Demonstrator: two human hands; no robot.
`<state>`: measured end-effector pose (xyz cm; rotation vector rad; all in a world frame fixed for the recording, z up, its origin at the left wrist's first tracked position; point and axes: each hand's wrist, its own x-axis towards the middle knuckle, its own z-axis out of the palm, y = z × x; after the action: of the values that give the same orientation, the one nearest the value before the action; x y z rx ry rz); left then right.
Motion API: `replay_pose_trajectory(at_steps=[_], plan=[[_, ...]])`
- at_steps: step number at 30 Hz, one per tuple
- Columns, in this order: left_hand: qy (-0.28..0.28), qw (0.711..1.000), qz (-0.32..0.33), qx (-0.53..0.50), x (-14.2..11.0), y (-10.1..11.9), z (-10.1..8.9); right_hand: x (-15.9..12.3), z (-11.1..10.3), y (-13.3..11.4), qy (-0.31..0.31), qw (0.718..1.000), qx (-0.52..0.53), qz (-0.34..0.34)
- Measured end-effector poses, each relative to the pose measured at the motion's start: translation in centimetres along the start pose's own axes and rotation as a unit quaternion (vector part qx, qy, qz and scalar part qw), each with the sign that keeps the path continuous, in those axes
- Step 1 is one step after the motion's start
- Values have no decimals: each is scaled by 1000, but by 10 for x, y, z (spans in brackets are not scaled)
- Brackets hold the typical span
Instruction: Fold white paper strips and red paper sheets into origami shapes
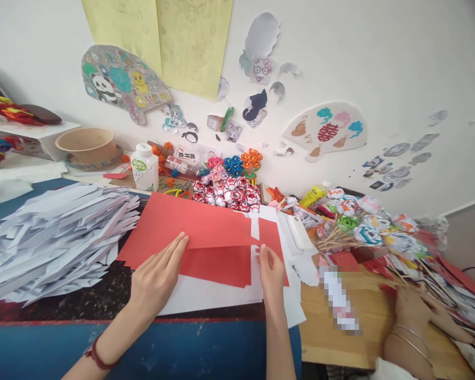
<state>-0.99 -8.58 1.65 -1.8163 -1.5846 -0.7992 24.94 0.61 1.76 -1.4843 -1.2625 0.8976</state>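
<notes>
A folded sheet of red paper (pixel 198 232) lies on white sheets (pixel 206 295) in front of me. My left hand (pixel 158 277) rests flat on the red paper's lower left part, fingers stretched out and together. My right hand (pixel 271 272) presses its fingertips on the paper's right edge beside a narrow white strip (pixel 255 227). Neither hand grips anything.
A big pile of white paper strips (pixel 51 237) lies at left. Behind are a white bottle (pixel 144 166), a wooden bowl (pixel 87 143) and folded paper flowers (pixel 227 190). At right, paper flowers on sticks (pixel 364 227) and another person's hand (pixel 415 316) on a wooden board (pixel 340 338).
</notes>
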Motion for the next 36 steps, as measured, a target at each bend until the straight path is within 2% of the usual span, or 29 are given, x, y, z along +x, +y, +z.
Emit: replay_pose_trajectory(at_steps=[2,3,5,9,11,14,18,20,22,24,26,28,30,32,34,36], plan=[[2,999,33,-3,-3,-1,-4,-12,10,-10,-120,979,145,78],[-5,998,56,-7,-4,0,-7,-17,16,-14,-158,963,193,104],[-28,994,105,-23,-9,2,-13,-21,29,-18,-182,945,238,133],[-109,979,159,-67,-17,14,-22,-13,52,-20,-195,941,241,134],[-167,970,152,-91,-15,20,-22,-5,61,-19,-214,941,228,127],[-245,954,106,-137,-4,24,-21,9,73,-15,-248,943,200,98],[-320,918,53,-230,18,15,-20,23,85,-7,-227,961,153,30],[-315,915,3,-252,26,5,-16,26,88,-5,-222,961,166,20],[-273,925,-92,-249,32,-7,-5,26,87,-6,-212,959,188,20],[-226,918,-197,-259,37,-19,10,24,86,-8,-183,962,202,23],[-209,885,-281,-309,41,-30,25,24,84,-9,-155,963,218,30],[-217,827,-346,-387,47,-35,36,25,83,-9,-150,958,242,40],[-223,768,-380,-464,52,-36,41,26,82,-10,-156,952,258,47],[-216,735,-384,-515,56,-32,43,26,82,-13,-152,955,250,44],[-193,736,-386,-522,59,-26,42,22,84,-18,-105,973,202,19],[-157,758,-398,-493,63,-19,41,14,87,-24,-28,991,121,-42]])
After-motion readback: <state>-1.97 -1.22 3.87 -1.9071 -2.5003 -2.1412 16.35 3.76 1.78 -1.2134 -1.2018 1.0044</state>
